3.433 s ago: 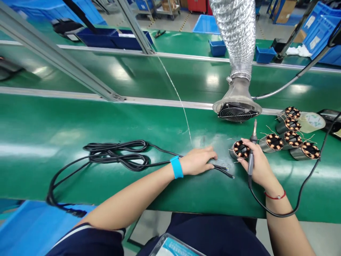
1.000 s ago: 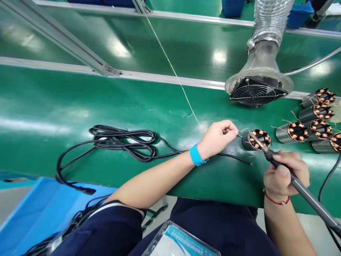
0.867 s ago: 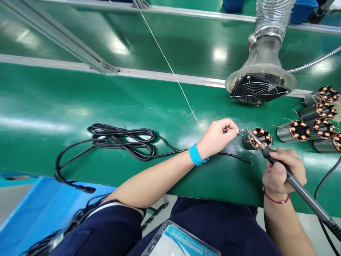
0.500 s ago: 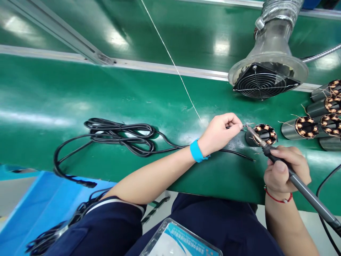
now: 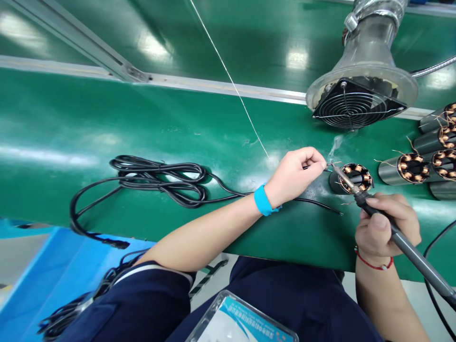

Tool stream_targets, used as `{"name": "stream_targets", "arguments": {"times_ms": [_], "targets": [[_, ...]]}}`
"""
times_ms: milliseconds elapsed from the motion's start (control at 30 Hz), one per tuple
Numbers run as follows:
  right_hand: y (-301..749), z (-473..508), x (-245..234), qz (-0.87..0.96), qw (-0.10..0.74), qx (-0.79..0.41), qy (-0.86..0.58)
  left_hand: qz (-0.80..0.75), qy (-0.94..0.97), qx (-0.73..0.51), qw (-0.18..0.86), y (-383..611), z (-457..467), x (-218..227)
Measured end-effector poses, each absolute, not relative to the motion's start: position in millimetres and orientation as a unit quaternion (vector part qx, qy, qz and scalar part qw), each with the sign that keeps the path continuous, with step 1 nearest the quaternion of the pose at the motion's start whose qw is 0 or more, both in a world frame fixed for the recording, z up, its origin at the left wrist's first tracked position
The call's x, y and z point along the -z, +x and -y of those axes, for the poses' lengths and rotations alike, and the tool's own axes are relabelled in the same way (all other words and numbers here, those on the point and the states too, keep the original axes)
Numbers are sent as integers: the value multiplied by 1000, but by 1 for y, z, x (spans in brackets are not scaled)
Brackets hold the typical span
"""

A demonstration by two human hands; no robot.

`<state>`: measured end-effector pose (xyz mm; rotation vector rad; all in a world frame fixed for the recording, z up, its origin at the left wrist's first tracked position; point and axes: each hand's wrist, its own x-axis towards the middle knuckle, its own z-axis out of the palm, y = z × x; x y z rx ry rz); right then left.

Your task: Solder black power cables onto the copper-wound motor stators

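Pinching the stripped end of a thin black wire (image 5: 307, 167), the fingers (image 5: 314, 158) of the left hand (image 5: 294, 173) are pressed together just left of a copper-wound coil (image 5: 354, 176). The coil lies on its side on the green tabletop (image 5: 107, 118). The wire end is held up off the surface, right at the coil's near edge.

The right hand (image 5: 386, 228) is closed around the grey handle of a soldering iron (image 5: 416, 256), with the thumb and fingers (image 5: 379, 221) wrapped over it like a pen grip. The iron's metal tip slants up and to the left across the face of the coil and meets the wire end by the left fingertips. A thin wisp of smoke (image 5: 335, 142) rises from that spot toward a round extractor fan (image 5: 356, 107) just behind.

A fine strand of solder (image 5: 231, 83) runs down from the top of the view to the tabletop close behind the left hand. A blue wristband (image 5: 262, 200) sits on the left wrist and a red string bracelet (image 5: 374, 266) on the right. A second black lead (image 5: 320, 207) lies flat on the tabletop below the left hand.

Further left, a bundled black cable (image 5: 156, 180) lies looped, with one end hanging over the front edge above a blue bin (image 5: 21, 285). More coils (image 5: 409, 168) lie in a group at the right edge.
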<state>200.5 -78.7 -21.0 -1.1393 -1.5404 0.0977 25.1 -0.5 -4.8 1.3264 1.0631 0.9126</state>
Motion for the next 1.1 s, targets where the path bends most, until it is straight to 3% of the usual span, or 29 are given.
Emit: {"name": "stream_targets", "arguments": {"times_ms": [200,600,967,1100], "targets": [[197,74,22,633,627,-28,-452,-447,565,-396,569,25,0,7],[200,72,24,649,630,-39,-426,-445,566,-395,571,26,0,6],[187,73,10,637,542,-118,-535,-431,560,-403,582,21,10,0],[181,65,1,683,451,-100,-566,-416,571,-407,579,19,15,-1]]}}
